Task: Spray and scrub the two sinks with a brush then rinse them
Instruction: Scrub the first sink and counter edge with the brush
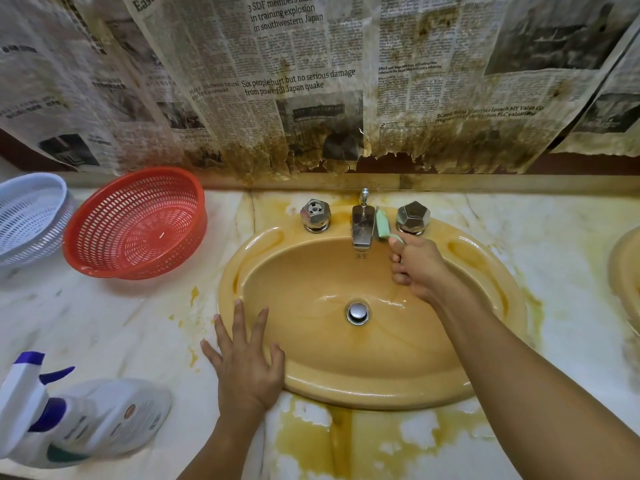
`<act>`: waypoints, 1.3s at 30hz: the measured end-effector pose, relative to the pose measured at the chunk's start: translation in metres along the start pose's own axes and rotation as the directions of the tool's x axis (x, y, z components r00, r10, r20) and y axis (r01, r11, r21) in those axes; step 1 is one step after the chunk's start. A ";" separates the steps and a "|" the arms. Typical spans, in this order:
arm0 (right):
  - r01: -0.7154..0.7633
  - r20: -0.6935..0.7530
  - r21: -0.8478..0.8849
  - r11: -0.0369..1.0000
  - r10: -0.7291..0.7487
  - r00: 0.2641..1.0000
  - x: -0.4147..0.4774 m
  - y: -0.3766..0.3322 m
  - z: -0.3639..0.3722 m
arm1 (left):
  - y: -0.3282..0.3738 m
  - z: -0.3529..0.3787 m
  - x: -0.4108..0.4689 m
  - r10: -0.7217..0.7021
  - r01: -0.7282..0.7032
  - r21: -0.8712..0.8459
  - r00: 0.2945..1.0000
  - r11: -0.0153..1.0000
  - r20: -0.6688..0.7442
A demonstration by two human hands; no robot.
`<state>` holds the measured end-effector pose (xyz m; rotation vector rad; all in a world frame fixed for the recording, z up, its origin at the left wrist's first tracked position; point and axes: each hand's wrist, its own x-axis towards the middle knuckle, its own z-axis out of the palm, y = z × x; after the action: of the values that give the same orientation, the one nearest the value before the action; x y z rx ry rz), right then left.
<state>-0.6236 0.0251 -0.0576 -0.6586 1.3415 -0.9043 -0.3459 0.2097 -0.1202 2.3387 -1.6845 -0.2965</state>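
Observation:
A yellow-orange oval sink is set into the stained marble counter, with a chrome drain plug at its bottom. My right hand grips the handle of a light green brush. The brush head is pressed between the chrome faucet and the right tap knob. My left hand rests flat with fingers spread on the sink's front left rim. A second sink's edge shows at the far right. A white spray bottle with a blue trigger lies at the lower left.
A red plastic colander and a pale blue one sit on the counter at the left. The left tap knob stands behind the basin. Stained newspaper covers the wall. Yellow stains mark the marble counter.

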 end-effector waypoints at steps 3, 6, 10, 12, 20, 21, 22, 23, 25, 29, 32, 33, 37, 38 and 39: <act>0.025 -0.023 -0.067 0.997 -0.027 0.999 0.010 -0.010 0.004 | 0.000 -0.001 0.001 -0.001 0.001 -0.005 1.000 1.000 -0.003; 0.043 -0.041 -0.167 0.985 -0.050 0.998 0.018 -0.011 0.007 | 0.000 -0.001 0.000 -0.001 0.001 -0.005 1.000 1.000 -0.003; 0.095 -0.049 -0.251 0.963 -0.111 0.993 0.011 0.007 0.007 | 0.001 -0.001 0.000 -0.002 0.002 -0.008 1.000 1.000 -0.004; 0.108 -0.052 -0.253 0.961 -0.125 0.991 0.009 0.010 0.007 | 0.001 -0.001 0.000 -0.002 0.001 -0.013 1.000 1.000 -0.005; 0.186 -0.112 -0.658 0.730 -0.339 0.934 0.015 -0.003 0.007 | 0.001 0.000 0.001 0.002 -0.002 0.004 1.000 1.000 -0.012; 0.199 -0.097 -0.733 0.651 -0.390 0.916 0.012 0.002 0.005 | 0.000 0.000 0.001 0.002 -0.002 0.008 1.000 1.000 -0.011; 0.203 -0.086 -0.786 0.584 -0.428 0.900 0.009 0.008 0.003 | 0.000 0.000 0.001 0.001 -0.001 0.010 1.000 1.000 -0.010; 0.204 -0.079 -0.819 0.537 -0.456 0.886 0.007 0.013 0.003 | -0.001 0.000 0.001 -0.001 0.001 0.009 1.000 1.000 -0.008; 0.202 -0.075 -0.849 0.489 -0.489 0.869 0.004 0.015 0.004 | -0.001 0.001 0.001 0.001 -0.001 0.008 1.000 1.000 -0.007; 0.185 -0.066 -0.883 0.432 -0.505 0.861 0.004 -0.003 0.012 | 0.000 0.001 0.000 0.000 0.000 0.002 1.000 1.000 -0.002; 0.162 -0.039 -0.915 0.371 -0.478 0.877 0.010 -0.018 0.012 | 0.000 0.000 0.000 0.001 -0.001 0.001 1.000 1.000 -0.002; 0.149 -0.027 -0.930 0.335 -0.468 0.884 0.014 -0.024 0.010 | 0.000 0.000 0.000 0.000 0.000 -0.001 1.000 1.000 -0.002; 0.135 0.039 -0.963 0.235 -0.375 0.926 0.022 -0.052 -0.002 | 0.000 0.000 0.000 0.002 -0.002 -0.002 1.000 1.000 -0.004; 0.142 0.058 -0.966 0.214 -0.358 0.932 0.023 -0.057 -0.004 | 0.000 0.000 0.000 0.001 -0.001 -0.005 1.000 1.000 -0.005; 0.150 0.071 -0.967 0.205 -0.347 0.935 0.024 -0.059 -0.006 | 0.000 0.000 0.000 0.001 -0.001 -0.008 1.000 1.000 -0.007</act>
<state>-0.6392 -0.0249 -0.0214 -1.8847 1.9533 -0.2061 -0.3456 0.2096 -0.1205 2.3304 -1.6786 -0.2939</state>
